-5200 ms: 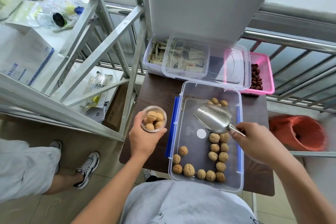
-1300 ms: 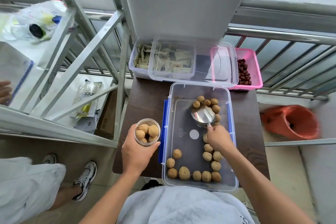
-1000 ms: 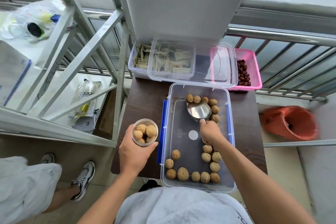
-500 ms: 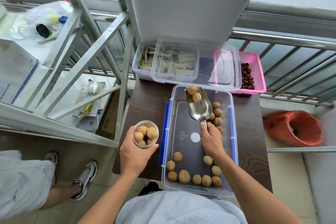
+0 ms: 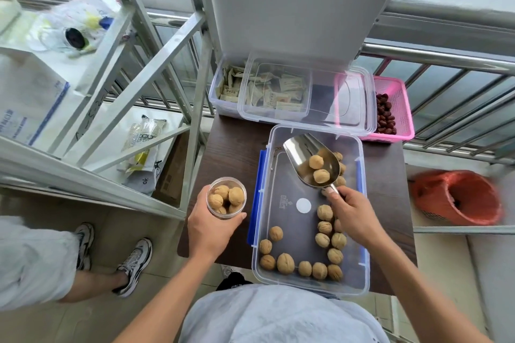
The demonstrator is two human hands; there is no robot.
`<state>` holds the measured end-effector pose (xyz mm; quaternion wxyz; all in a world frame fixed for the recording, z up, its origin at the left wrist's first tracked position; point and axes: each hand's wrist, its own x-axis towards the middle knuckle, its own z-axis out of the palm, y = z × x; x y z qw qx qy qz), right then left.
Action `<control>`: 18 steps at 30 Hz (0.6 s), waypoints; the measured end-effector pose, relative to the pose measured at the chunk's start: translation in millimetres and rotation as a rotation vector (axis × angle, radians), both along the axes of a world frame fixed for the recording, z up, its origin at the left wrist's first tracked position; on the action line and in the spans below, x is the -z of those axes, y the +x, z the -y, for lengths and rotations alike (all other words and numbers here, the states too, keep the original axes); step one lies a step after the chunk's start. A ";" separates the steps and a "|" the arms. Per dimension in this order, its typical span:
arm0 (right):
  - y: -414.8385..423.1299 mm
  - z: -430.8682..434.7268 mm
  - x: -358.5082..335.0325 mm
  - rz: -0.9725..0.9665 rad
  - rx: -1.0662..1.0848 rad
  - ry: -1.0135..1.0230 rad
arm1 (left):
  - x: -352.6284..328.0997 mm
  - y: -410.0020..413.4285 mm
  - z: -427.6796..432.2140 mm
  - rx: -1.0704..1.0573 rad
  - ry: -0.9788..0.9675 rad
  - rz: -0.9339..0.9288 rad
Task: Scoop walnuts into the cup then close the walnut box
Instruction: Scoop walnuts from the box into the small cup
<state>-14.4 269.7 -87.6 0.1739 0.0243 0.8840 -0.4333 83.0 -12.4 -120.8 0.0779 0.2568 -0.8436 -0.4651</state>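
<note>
A clear walnut box with blue side clips lies open on the dark table, several walnuts along its near and right sides. My right hand grips the handle of a metal scoop, raised over the box's far half, with two walnuts in its bowl. My left hand holds a small clear cup left of the box, holding several walnuts. The box's clear lid leans over the containers behind it.
Behind the box stand a clear tub of sachets and a pink basket of red dates. A metal shelf frame rises at the left, a railing at the back right. An orange basket sits right. Another person's legs stand lower left.
The scoop pushed to the box's far end, took up two walnuts, then lifted and tilted back so they rolled toward the handle. The cup stayed in my left hand.
</note>
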 end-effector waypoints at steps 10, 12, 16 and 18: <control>-2.0 2.2 -96.7 0.166 -0.503 0.080 | -0.6 -3.3 -2.4 0.032 -0.003 0.013; -2.5 11.1 -110.0 0.149 -0.574 0.152 | -2.4 -4.0 -3.9 0.054 -0.009 0.005; -2.4 27.5 -130.2 0.120 -0.628 0.273 | -5.9 -5.9 -7.5 0.073 -0.007 -0.028; -2.7 33.2 -137.3 0.110 -0.635 0.310 | -7.7 -6.9 -8.7 0.084 -0.004 -0.050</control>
